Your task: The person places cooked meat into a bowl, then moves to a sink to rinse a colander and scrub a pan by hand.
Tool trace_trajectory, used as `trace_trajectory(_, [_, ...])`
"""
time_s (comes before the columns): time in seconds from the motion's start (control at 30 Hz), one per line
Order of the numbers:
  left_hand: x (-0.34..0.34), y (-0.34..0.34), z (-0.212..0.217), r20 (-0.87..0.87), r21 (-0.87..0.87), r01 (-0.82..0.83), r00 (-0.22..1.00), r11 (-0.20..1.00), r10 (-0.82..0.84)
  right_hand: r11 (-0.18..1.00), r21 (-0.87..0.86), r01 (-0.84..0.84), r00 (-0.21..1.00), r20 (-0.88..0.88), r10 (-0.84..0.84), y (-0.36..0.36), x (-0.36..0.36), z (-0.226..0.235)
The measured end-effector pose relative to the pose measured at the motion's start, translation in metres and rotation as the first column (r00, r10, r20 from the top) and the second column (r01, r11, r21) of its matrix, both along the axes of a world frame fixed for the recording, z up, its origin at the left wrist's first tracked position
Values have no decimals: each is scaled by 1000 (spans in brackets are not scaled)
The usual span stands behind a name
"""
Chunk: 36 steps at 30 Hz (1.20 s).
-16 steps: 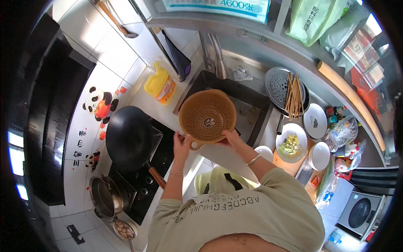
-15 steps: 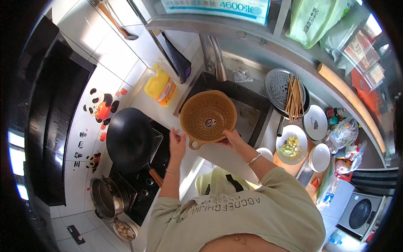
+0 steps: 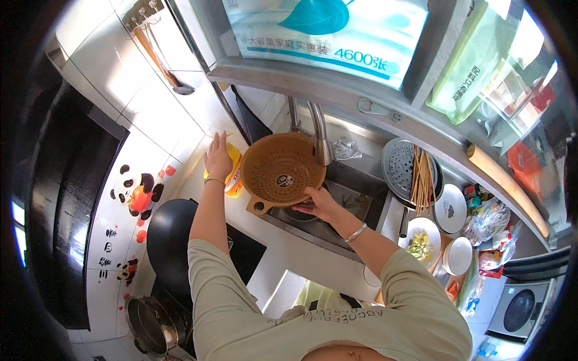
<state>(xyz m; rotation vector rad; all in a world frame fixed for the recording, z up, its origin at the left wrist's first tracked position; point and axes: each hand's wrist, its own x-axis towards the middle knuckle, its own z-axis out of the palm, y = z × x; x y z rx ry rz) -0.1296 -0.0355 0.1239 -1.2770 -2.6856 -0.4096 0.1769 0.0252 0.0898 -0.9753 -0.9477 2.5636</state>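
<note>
The right hand (image 3: pixel 321 207) grips a brown colander (image 3: pixel 282 157), the left hand (image 3: pixel 218 158) splayed over a yellow bottle (image 3: pixel 235 175)

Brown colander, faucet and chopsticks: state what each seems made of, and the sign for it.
Brown colander: probably plastic, smooth with a soft sheen; uniform colour and regular slots suggest moulding. Faucet: seemingly metal, satin to shiny, from its grey colour and bright streaks. Chopsticks: likely wood or bamboo, matte, from their tan colour; grain too small to tell.

Round brown colander (image 3: pixel 277 165) near yellow jug (image 3: pixel 234 177)
</note>
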Motion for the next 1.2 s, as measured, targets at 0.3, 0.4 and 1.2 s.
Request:
trace_trajectory(0.3, [0, -29, 0, -61, -34, 250, 966, 968, -252, 1000, 25, 17, 1000, 22, -17, 1, -40, 0])
trace_trajectory(0.4, [-2, -32, 3, -30, -69, 279, 959, 958, -282, 997, 68, 48, 999, -12, -47, 0, -51, -5])
trace_trajectory(1.2, [3, -42, 10, -100, -120, 277, 952, 953, -289, 995, 34, 91, 995, 37, -92, -15, -18, -11])
